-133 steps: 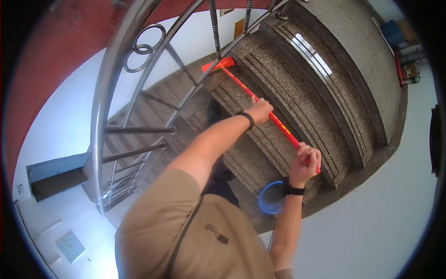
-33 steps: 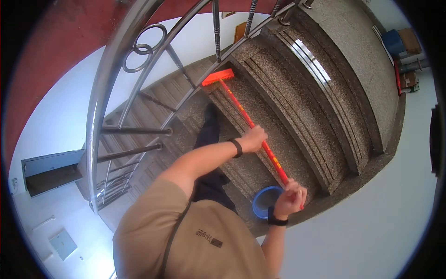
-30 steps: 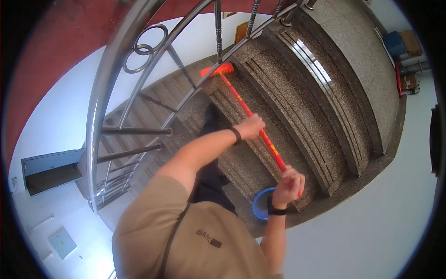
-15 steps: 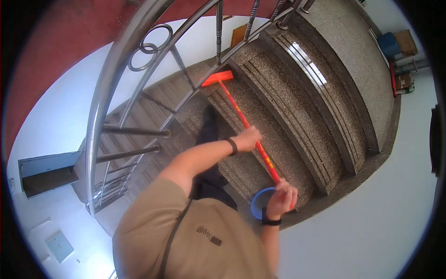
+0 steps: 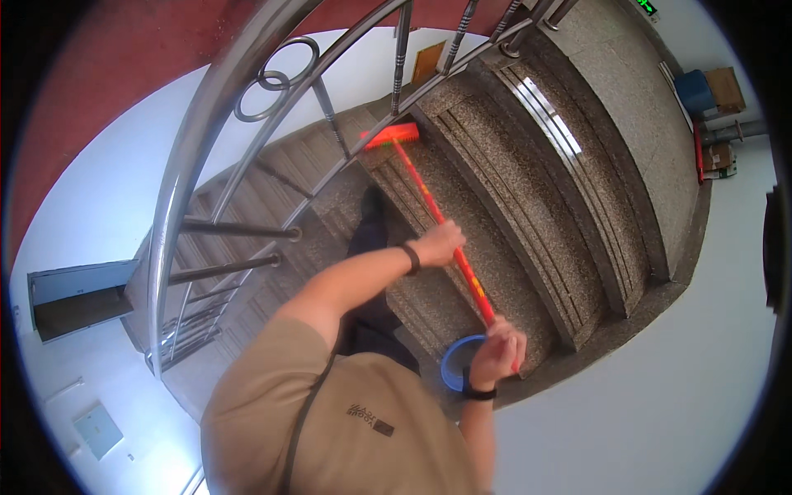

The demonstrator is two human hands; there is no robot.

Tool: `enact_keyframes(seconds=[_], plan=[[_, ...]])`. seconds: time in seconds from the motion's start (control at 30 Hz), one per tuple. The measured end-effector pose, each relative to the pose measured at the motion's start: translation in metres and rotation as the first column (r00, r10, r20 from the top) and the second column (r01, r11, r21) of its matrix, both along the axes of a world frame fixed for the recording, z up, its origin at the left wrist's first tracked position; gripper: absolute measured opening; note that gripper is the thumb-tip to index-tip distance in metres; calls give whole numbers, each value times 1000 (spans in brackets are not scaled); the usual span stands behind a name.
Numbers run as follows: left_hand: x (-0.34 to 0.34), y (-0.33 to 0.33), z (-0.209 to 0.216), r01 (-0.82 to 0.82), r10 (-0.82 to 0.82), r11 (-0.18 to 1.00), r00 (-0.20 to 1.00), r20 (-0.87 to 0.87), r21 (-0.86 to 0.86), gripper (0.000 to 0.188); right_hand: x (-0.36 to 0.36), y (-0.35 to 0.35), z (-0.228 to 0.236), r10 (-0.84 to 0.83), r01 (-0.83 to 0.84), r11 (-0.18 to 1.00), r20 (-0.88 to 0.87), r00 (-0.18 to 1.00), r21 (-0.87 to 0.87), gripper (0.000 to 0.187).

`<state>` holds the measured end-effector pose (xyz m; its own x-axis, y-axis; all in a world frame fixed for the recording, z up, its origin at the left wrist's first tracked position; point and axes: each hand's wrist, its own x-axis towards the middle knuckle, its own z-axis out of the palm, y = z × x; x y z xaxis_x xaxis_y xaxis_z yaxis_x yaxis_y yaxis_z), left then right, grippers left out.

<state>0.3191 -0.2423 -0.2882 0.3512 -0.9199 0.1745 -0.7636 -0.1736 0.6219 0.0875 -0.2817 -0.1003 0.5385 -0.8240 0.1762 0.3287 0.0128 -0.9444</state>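
Note:
A long-handled broom [image 5: 423, 191] with a red handle slants across the stair steps. Its orange-red head [image 5: 391, 134] rests at the far left end of a step, by the foot of the railing, with a row of bristles showing along its edge. My left hand [image 5: 440, 242] is wrapped round the middle of the handle. Nearer to me, my right hand [image 5: 498, 353] grips the handle close to its end. Beside my right wrist stands a round blue bucket [image 5: 450, 363], partly hidden by that hand and my body.
Curved speckled stone steps [image 5: 528, 206] rise to the right toward a landing. A metal railing [image 5: 186, 177] curves along the left, with lower stairs [image 5: 289, 157] beyond it. On the landing are a blue bin [image 5: 695, 92] and cardboard boxes [image 5: 725, 91]. A white wall [image 5: 627, 396] bounds the near right.
The broom head has turned slightly, so its bristles show more. Both hands keep their grip on the handle. The whole view has shifted a little.

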Motion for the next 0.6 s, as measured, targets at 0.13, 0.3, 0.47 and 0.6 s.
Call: enact_keyframes(seconds=[0.13,0.3,0.47,0.6], plan=[[70,-3,-2,8,-15,996,997,76,92,7,59,-5,-6,101,-99,991,17,995,-93,20],[66,0,3,-30,26,997,998,54,70,8,56,-8,2,133,-131,988,19,991,-86,19],[-15,10,3,17,-18,1000,999,-28,-13,6,-20,8,8,72,-72,994,3,997,-79,19],[-92,20,21,40,-39,999,992,-118,9,6,-91,25,23,-14,14,1000,-31,999,-13,18]])
